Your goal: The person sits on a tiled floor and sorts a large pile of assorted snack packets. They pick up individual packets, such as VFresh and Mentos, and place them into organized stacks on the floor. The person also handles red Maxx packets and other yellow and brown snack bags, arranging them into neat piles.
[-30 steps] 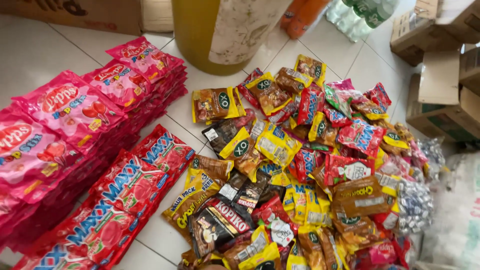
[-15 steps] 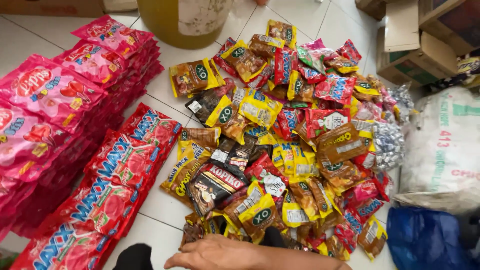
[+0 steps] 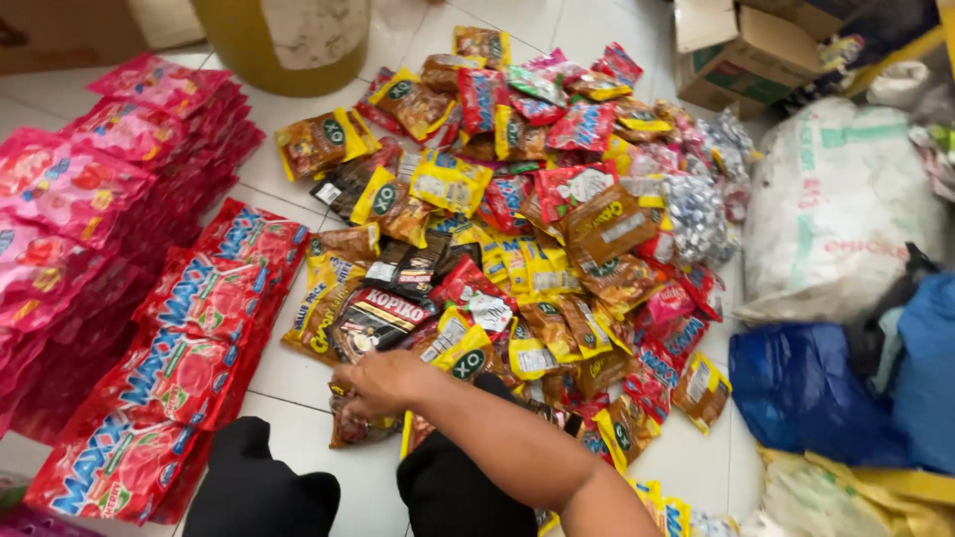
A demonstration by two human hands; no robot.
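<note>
**A:** Where is the right hand [image 3: 383, 383]?

**B:** At the near edge of the heap of sweet packets [image 3: 537, 219] on the tiled floor [image 3: 298, 452], between the person's two dark-clad knees. The arm comes in from the lower right. The left hand is out of view.

**A:** And the grip?

**B:** The fingers are curled down over a brown packet [image 3: 356, 430] that lies flat on the floor at the edge of the heap. The knuckles hide the fingertips, so I cannot tell whether they pinch the packet or only rest on it.

**A:** How would you handle it well?

**B:** I would take it by its sealed edge, thumb under and fingers on top, and slide it clear of the heap towards the knees. These slick wrappers overlap, and a straight lift may drag the neighbours along.

**A:** What does the packet look like?

**B:** It is a glossy brown pouch, crinkled and partly covered by the hand. Just beyond it lies a black packet [image 3: 378, 316], with yellow-and-brown ones around it. Stacks of red packets [image 3: 179, 348] run along the left, with pink stacks [image 3: 60, 199] beyond them.
</note>
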